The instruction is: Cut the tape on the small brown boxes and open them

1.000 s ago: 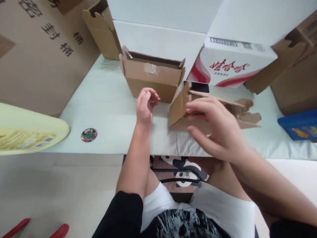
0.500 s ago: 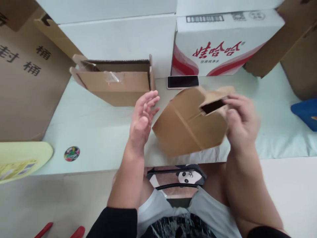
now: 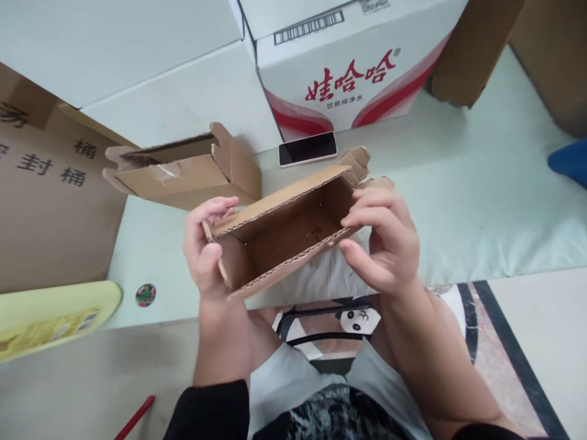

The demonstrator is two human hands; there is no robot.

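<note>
Between my hands is a small brown cardboard box [image 3: 279, 260], tilted, with its open side facing me and nothing visible inside. My left hand [image 3: 206, 247] is closed around its left end, thumb in front and fingers behind. At the right end, my right hand [image 3: 385, 238] grips the edge near the raised end flaps, fingertips on the rim and thumb below. A second brown cardboard box [image 3: 183, 180], open at the top with clear tape on its front, stands behind my left hand. Past the held box lies a phone [image 3: 307, 149] with a dark screen.
White cartons [image 3: 174, 91] and a red-and-white carton [image 3: 353, 73] line the back of the pale green surface [image 3: 481, 214]. Big cardboard boxes flank both sides. A yellow container [image 3: 59, 318] and a round sticker [image 3: 145, 295] are at left; a blue object [image 3: 568, 162] at right.
The held box has turned from its closed side to its open side. My left hand has gone from free to gripping its left end. The view has shifted and tilted.
</note>
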